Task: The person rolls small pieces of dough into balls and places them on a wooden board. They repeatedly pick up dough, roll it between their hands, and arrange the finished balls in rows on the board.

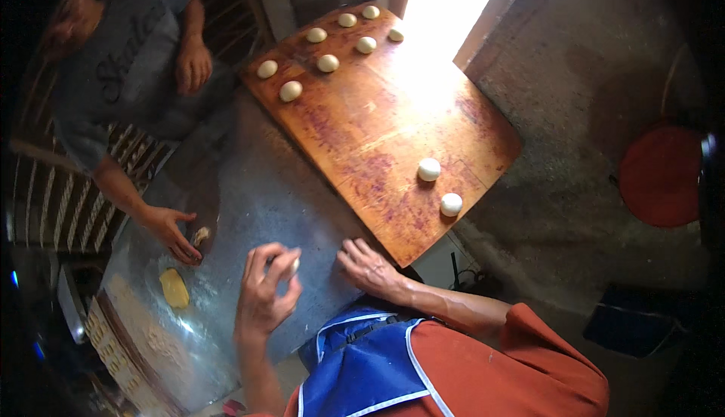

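My left hand (267, 290) is raised over the metal table (281, 190), its fingers curled toward the thumb around a small pale piece of dough (294, 265). Most of that piece is hidden by the fingers. My right hand (370, 269) rests on the table beside the near corner of a wooden board (362, 138). Its fingers are slightly bent and apart, with nothing visible in them. Two round white dough balls, one dough ball (429, 169) and another dough ball (451, 205), sit on the board's near right part. Several more dough balls (327, 63) stand at its far end.
Across the table at left, a person in a grey shirt (132, 62) reaches one hand (172, 230) toward a dough scrap (201, 236). A flat yellow dough piece (174, 289) lies nearer, by scattered flour. A round red object (661, 177) is at far right.
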{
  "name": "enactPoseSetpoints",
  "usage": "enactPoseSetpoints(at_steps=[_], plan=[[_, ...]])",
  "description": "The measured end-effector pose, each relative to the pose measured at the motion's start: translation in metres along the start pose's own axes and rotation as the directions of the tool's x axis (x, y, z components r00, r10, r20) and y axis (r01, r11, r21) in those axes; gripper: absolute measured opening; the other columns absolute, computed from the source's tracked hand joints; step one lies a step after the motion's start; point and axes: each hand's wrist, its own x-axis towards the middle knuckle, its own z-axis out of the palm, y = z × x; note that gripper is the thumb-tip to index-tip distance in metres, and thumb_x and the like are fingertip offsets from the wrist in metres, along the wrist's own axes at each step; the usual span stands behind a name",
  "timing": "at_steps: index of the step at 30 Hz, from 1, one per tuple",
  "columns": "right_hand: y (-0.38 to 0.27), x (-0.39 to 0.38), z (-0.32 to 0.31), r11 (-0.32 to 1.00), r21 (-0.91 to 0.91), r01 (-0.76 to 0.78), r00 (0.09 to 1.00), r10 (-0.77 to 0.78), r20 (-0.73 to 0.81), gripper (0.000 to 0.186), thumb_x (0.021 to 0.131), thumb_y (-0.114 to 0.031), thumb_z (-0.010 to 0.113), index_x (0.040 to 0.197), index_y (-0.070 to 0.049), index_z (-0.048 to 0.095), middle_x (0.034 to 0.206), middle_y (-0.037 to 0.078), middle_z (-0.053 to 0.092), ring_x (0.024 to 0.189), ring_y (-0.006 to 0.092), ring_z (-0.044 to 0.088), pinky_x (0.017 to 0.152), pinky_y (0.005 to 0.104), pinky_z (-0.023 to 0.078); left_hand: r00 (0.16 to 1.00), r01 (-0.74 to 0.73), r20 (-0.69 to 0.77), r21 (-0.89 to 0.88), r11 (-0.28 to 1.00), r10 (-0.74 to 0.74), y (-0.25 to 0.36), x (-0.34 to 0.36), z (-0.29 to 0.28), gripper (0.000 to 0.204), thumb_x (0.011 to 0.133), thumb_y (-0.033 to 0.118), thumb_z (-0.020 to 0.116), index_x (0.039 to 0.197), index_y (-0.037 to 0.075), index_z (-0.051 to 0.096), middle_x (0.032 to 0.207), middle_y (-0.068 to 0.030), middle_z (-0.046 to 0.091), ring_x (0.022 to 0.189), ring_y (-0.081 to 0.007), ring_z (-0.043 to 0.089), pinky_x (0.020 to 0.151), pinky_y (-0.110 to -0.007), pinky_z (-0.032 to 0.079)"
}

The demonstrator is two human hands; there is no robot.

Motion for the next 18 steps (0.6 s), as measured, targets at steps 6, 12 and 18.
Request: enactPoseSetpoints(at_steps=[6,12,18], plan=[[-0.011,-0.010,-0.086,0.934,0.315,-0.167,0.974,0.205,-0.093,0.038,0.084,-0.014,0.078,0.116,0.000,0.061,0.117,0.020,0.061,0.105,0.0345,0.065,0.084,0.0387,0.058,0.974,-0.219,-0.126,-0.291,0.931,0.190,0.043,0.131,0.086,0.083,0.073,-0.011,0.075,0.148,0.011,0.047,0.124,-0.0137,0.061,0.115,-0.0359,0.063,0.098,-0.045,0.054],[0.048,-0.041,-0.136,0.984,0.157,-0.083,0.762,0.164,-0.626,0.097,0.075,-0.030,0.097,0.144,-0.004,0.033,0.112,0.020,0.070,0.093,0.0267,0.071,0.078,0.0371,0.055,0.979,-0.090,0.175,-0.097,0.991,0.106,0.026,0.161,0.163,0.082,0.076,0.004,0.074,0.151,0.008,0.043,0.123,-0.0147,0.060,0.117,-0.0346,0.058,0.104,-0.047,0.046],[0.059,-0.052,-0.123,0.919,0.322,-0.229,0.783,0.370,-0.500,0.106,0.076,-0.042,0.093,0.153,0.002,0.034,0.125,0.016,0.064,0.102,0.0284,0.060,0.089,0.0407,0.047,0.985,-0.103,-0.160,-0.203,0.974,0.071,0.048,0.118,0.129,0.063,0.082,0.007,0.071,0.142,0.004,0.052,0.144,-0.0193,0.057,0.137,-0.0387,0.052,0.117,-0.050,0.038]])
